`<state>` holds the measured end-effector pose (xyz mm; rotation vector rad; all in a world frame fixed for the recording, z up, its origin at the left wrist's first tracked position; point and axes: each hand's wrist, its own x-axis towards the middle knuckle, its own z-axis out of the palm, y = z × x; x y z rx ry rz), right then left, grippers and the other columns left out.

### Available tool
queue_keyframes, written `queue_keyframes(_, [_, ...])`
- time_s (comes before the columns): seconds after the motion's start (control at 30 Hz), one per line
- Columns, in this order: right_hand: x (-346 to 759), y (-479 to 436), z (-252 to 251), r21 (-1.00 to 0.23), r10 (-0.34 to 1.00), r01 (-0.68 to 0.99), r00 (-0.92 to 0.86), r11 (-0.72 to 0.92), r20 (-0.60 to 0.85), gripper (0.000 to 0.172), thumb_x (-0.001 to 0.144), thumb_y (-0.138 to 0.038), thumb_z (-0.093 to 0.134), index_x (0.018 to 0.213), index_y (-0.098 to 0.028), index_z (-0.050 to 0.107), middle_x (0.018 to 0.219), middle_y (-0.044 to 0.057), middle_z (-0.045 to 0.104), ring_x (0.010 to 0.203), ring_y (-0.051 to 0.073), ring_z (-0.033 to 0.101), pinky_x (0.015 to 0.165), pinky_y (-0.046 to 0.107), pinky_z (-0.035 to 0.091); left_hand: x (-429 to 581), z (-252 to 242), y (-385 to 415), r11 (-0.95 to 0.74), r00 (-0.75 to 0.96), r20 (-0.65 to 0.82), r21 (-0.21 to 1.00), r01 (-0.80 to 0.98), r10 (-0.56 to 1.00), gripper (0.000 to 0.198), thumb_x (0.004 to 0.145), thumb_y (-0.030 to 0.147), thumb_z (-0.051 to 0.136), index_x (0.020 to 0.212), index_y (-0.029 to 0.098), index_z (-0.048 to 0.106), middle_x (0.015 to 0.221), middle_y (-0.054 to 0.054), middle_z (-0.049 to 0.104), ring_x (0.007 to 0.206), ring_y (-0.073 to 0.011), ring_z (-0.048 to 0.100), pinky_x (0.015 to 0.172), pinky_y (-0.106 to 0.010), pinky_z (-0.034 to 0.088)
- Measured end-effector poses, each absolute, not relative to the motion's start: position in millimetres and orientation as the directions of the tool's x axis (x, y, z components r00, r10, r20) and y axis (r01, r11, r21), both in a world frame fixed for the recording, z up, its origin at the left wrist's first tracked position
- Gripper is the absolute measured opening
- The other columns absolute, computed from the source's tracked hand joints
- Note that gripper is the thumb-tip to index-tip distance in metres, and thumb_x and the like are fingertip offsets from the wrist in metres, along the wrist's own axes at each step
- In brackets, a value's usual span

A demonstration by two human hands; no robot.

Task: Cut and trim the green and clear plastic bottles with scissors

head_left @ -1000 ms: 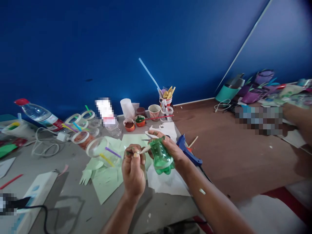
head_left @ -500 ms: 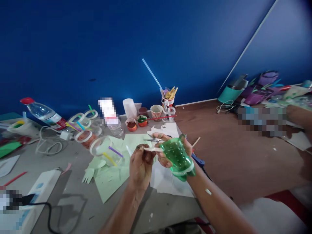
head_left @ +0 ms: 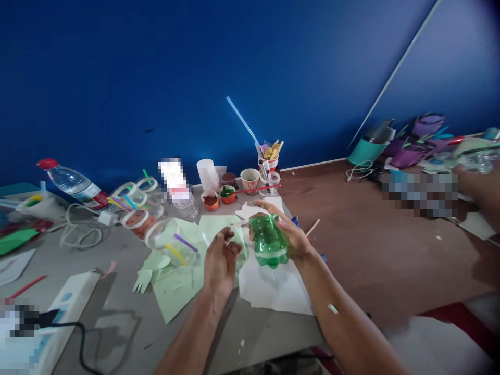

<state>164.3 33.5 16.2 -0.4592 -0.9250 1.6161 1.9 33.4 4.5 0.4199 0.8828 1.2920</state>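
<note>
My right hand (head_left: 294, 234) is wrapped around a green plastic bottle bottom (head_left: 269, 242), a cut-off piece with pale dots on its side and a whitish band near its lobed base. The piece tilts with its base towards me. My left hand (head_left: 223, 255) is just left of it, apart from the bottle, fingers curled in. A pale strip (head_left: 239, 224) shows between the left fingertips and the bottle; which hand holds it, I cannot tell. Beneath both hands lie light green paper (head_left: 175, 291) and white paper (head_left: 269, 291). Blue bits (head_left: 296, 221) show behind my right hand, mostly hidden.
Clear tubs with straws (head_left: 172, 242), paint cups (head_left: 211, 200), a paper cup (head_left: 250, 179) and a red-capped bottle (head_left: 78, 185) stand along the back and left. A white power strip (head_left: 72, 299) lies front left. At far right, another person's arm (head_left: 478, 190) reaches in near a teal container (head_left: 367, 151).
My right hand has turned the green bottle bottom more upright and moved it left. The scissor blades seen near my fingers are now out of sight. My left hand has shifted slightly down and left.
</note>
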Motion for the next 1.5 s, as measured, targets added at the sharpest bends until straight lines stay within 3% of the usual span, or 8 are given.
queue_keyframes(0.2, [169.2,31.8,19.0,-0.750,0.910,-0.652,-0.372,-0.116,0.182,0.080,0.068,-0.045,0.073,0.135,-0.021,0.037,0.097,0.009,0.069,0.073,0.023,0.068,0.063,0.034,0.052,5.2,5.9,29.6,0.061,-0.208,-0.183,0.873,-0.484,0.961,0.023,0.071,0.036,0.069,0.085,0.018,0.064,0.095,-0.001,0.059,0.066,-0.0080,0.055,0.067,-0.025,0.044])
queue_keyframes(0.63, [181.7,33.2,20.3,-0.804,0.964,-0.594,-0.199,0.026,0.178,0.066,0.073,-0.038,0.070,0.132,-0.025,0.042,0.100,0.007,0.066,0.070,0.020,0.067,0.060,0.033,0.053,0.7,-2.2,33.2,0.199,-0.137,-0.273,0.895,-0.400,0.952,0.031,0.074,0.036,0.066,0.098,0.019,0.059,0.096,-0.004,0.062,0.062,-0.0112,0.058,0.068,-0.031,0.047])
queue_keyframes(0.77, [181.4,30.7,25.0,-0.828,0.946,-0.560,-0.262,0.012,0.191,0.068,0.073,-0.038,0.070,0.134,-0.027,0.042,0.126,0.012,0.056,0.075,0.019,0.066,0.064,0.035,0.055,-3.2,4.8,26.2,-0.182,-0.280,0.141,0.975,-0.125,0.950,0.034,0.077,0.036,0.066,0.108,0.023,0.061,0.111,-0.008,0.061,0.101,-0.0204,0.058,0.093,-0.035,0.041])
queue_keyframes(0.87, [177.2,28.3,26.3,-0.895,0.933,-0.445,-0.329,-0.018,0.144,0.068,0.074,-0.037,0.070,0.136,-0.028,0.043,0.143,0.013,0.042,0.094,0.023,0.064,0.076,0.038,0.054,-2.9,10.3,21.2,-0.449,-0.185,0.463,0.886,0.112,0.867,0.035,0.075,0.031,0.070,0.109,0.025,0.064,0.120,-0.009,0.061,0.125,-0.0251,0.044,0.108,-0.038,0.027])
queue_keyframes(1.0, [171.9,26.9,24.4,-0.921,0.897,-0.390,-0.404,0.007,0.178,0.076,0.072,-0.042,0.072,0.140,-0.027,0.040,0.149,0.011,0.035,0.120,0.029,0.051,0.093,0.041,0.046,-1.9,8.4,23.3,-0.346,0.024,0.347,0.922,0.173,0.938,0.012,0.079,0.030,0.066,0.089,0.023,0.068,0.089,-0.005,0.069,0.094,-0.0227,0.059,0.099,-0.038,0.033])
queue_keyframes(1.13, [171.8,34.0,14.8,-0.889,0.849,-0.458,-0.470,-0.003,0.240,0.082,0.069,-0.054,0.068,0.140,-0.024,0.040,0.149,0.012,0.036,0.121,0.031,0.049,0.099,0.046,0.041,-5.9,6.0,26.5,-0.097,0.152,0.103,0.994,-0.047,0.983,0.020,0.077,0.036,0.067,0.068,0.020,0.059,0.061,0.002,0.055,0.058,-0.0135,0.046,0.062,-0.025,0.038])
queue_keyframes(1.37, [188.4,50.6,9.9,-0.871,0.959,-0.404,0.078,0.280,0.272,0.066,0.077,-0.065,0.053,0.127,-0.022,0.051,0.131,0.012,0.053,0.114,0.028,0.054,0.103,0.046,0.036,-14.2,14.2,28.0,-0.245,-0.171,0.249,0.969,0.042,0.953,0.016,0.069,0.023,0.074,0.061,0.021,0.061,0.060,0.002,0.052,0.062,-0.0145,0.043,0.063,-0.024,0.034])
queue_keyframes(1.5, [165.2,38.8,10.3,-0.932,0.918,-0.090,-0.161,0.351,0.361,0.083,0.076,-0.064,0.059,0.143,-0.022,0.034,0.139,0.015,0.048,0.127,0.031,0.046,0.108,0.051,0.029,-13.5,13.5,30.6,-0.241,-0.235,0.256,0.966,0.094,0.937,0.017,0.068,0.019,0.075,0.059,0.022,0.061,0.060,0.002,0.054,0.063,-0.0155,0.045,0.069,-0.025,0.036])
